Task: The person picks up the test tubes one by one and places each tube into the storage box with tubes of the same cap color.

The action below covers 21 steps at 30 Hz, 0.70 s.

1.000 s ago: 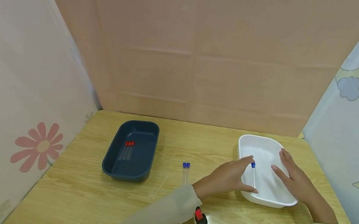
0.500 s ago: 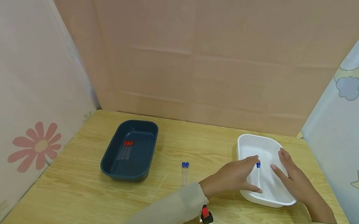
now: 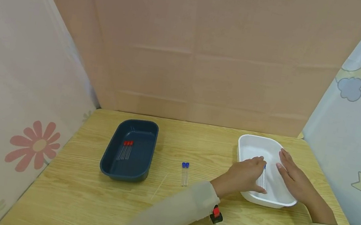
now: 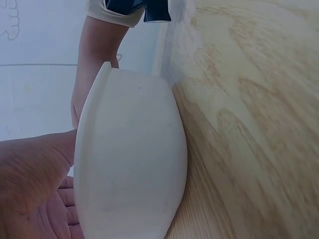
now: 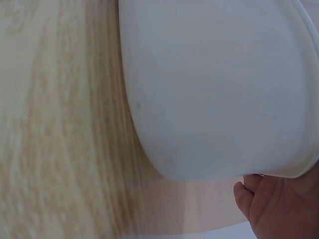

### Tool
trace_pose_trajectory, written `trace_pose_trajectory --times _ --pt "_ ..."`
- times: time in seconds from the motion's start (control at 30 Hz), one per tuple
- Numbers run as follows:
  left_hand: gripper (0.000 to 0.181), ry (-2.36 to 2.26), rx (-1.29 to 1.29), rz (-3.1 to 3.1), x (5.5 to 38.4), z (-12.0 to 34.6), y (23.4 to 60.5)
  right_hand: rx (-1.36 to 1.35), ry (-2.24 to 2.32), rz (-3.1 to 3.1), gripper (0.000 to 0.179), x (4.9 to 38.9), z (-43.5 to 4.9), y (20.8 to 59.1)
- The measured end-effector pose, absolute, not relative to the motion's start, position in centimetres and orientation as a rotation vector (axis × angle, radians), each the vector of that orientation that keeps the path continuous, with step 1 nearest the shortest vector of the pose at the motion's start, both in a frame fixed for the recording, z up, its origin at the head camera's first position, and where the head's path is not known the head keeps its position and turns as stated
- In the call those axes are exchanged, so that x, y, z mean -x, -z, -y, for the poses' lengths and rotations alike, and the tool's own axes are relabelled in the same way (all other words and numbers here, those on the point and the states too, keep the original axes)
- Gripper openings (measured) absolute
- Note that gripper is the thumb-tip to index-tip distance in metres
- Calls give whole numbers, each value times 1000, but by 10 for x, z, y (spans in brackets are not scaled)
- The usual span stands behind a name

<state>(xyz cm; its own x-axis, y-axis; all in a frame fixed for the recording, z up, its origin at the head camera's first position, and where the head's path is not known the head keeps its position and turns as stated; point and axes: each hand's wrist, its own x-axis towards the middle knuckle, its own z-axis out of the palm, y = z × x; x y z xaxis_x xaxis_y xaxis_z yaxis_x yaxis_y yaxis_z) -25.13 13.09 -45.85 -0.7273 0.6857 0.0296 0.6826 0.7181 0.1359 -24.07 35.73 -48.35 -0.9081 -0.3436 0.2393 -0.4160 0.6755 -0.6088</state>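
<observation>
Inside the white tray (image 3: 264, 141), my left hand (image 3: 240, 178) has its thumb and fingers at the two ends of a blue-capped test tube (image 3: 264, 179). The hand partly covers the cap, and whether a second tube lies against it is hard to make out. My right hand (image 3: 297, 182) lies along the tray's right wall, fingers extended and holding nothing. In both wrist views the outside of the white tray (image 4: 132, 149) hides the tube. A pair of blue-capped test tubes (image 3: 184, 175) lies side by side on the table.
At the left stands a dark blue tray (image 3: 138, 168) with red-capped test tubes (image 3: 125, 151) in a row. The wooden table (image 3: 84, 206) ends at a tan back panel (image 3: 213, 75). Printed sheets flank both sides.
My left hand has moved a little to the right inside the white tray, and the blue-capped tube has shifted right with it. The right hand has stayed almost still.
</observation>
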Motion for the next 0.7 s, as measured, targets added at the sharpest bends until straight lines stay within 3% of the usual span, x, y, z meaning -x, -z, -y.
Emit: trace_pose_trajectory --times 0.3,0.7 --pt "80 -123 -1142 -2897 255 -148 461 -564 -1078 2828 62 240 -357 480" --pt "80 0 -1015 -2841 264 -168 469 -585 -1055 2826 61 241 -356 479"
